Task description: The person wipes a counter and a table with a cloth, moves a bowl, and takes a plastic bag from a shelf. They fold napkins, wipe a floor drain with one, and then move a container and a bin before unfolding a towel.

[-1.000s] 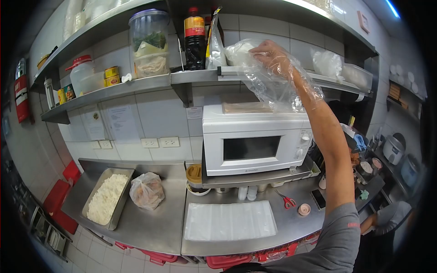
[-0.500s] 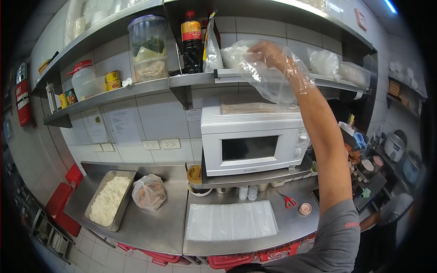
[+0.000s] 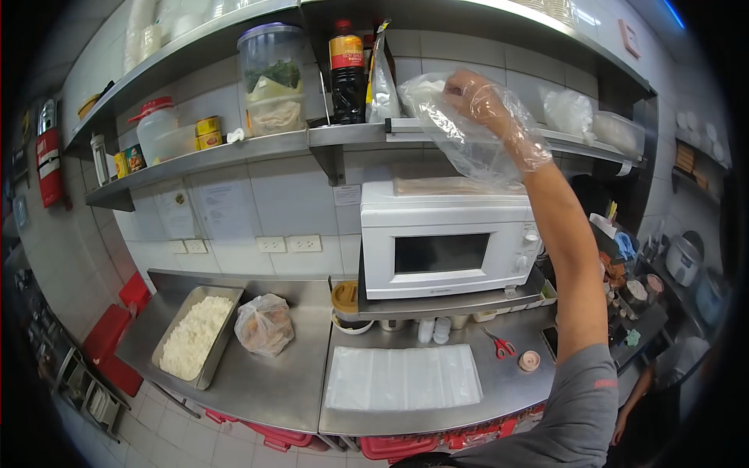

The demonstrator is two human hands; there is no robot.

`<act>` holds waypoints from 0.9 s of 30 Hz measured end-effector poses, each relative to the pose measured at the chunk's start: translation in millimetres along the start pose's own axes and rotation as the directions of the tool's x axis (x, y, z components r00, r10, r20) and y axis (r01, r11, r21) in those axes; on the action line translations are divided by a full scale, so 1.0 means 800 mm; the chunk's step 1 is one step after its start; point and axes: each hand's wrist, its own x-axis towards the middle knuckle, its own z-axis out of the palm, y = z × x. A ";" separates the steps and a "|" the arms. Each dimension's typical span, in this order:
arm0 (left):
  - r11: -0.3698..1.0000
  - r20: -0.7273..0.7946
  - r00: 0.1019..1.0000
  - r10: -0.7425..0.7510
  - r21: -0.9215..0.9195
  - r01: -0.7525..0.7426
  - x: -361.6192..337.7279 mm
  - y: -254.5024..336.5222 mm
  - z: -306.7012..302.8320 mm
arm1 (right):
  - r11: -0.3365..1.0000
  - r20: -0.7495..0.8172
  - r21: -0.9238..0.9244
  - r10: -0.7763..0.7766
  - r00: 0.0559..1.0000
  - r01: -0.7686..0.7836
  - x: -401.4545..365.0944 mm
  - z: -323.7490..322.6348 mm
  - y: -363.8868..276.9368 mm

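Note:
My right hand (image 3: 477, 100) is up at the middle shelf, inside a clear plastic bag (image 3: 491, 156) whose film wraps around my wrist. Its fingers are curled together near whitish contents at the bag's left end; what they grip is too blurred to make out. Below the bag, a white microwave oven (image 3: 449, 242) carries a flat plastic-wrapped stack (image 3: 445, 186) on top. My left hand is out of view. On the steel counter lie flat clear plastic sheets or bags (image 3: 404, 378) in an overlapping row, with red-handled scissors (image 3: 499, 343) and a small round pink-topped container (image 3: 530, 360) to their right.
A metal tray of white rice (image 3: 195, 335) and a knotted bag of brownish food (image 3: 264, 325) stand on the left counter. The shelf (image 3: 226, 156) holds a soy sauce bottle (image 3: 346, 74) and a clear tub (image 3: 271, 82). Another person (image 3: 663, 382) is at far right.
My right hand has drawn up slightly within the plastic bag and its fingers look more curled. The whole view has shifted a little, so shelf and counter things appear farther right.

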 end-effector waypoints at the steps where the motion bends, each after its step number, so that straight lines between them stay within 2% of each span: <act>1: 1.000 0.001 1.000 0.000 -0.003 0.000 0.000 -0.001 0.000 | 1.000 0.032 0.010 0.008 0.999 -0.008 -0.002 -0.002 0.002; 4: 1.000 0.004 1.000 0.001 -0.004 -0.001 -0.002 -0.001 0.000 | 0.998 0.148 -0.054 0.029 0.989 -0.021 0.007 0.007 0.026; 7: 1.000 0.007 1.000 0.007 0.001 -0.007 -0.002 0.000 0.000 | 0.997 0.278 0.061 0.036 0.960 -0.055 0.009 -0.007 0.019; 10: 1.000 0.016 1.000 0.013 0.004 -0.013 -0.001 0.002 0.000 | 0.999 0.308 -0.033 0.029 0.951 -0.020 0.012 -0.009 0.014; 16: 1.000 0.029 0.999 0.017 0.007 -0.018 -0.001 0.003 0.001 | 0.995 0.222 0.089 0.023 0.975 -0.044 -0.004 -0.010 0.010; 18: 1.000 0.030 0.999 0.021 0.006 -0.021 -0.001 0.004 0.000 | 0.960 0.094 -0.276 -0.022 0.995 0.047 0.000 -0.001 0.008; 20: 1.000 0.029 0.999 0.025 0.007 -0.026 -0.002 0.005 -0.001 | 0.952 0.390 -0.300 0.176 0.904 -0.056 0.015 -0.023 -0.003; 23: 0.999 0.033 0.999 0.031 0.014 -0.032 -0.003 0.005 0.000 | 0.987 0.227 -0.103 0.144 0.963 -0.123 0.011 -0.024 -0.018; 26: 1.000 0.035 0.999 0.028 0.011 -0.029 -0.004 0.005 0.000 | 0.997 0.081 0.065 -0.047 0.996 0.041 0.014 -0.005 0.008; 27: 0.999 0.035 0.999 0.031 0.013 -0.031 -0.004 0.006 -0.001 | 0.997 0.026 0.045 -0.070 0.997 0.069 0.012 -0.001 0.012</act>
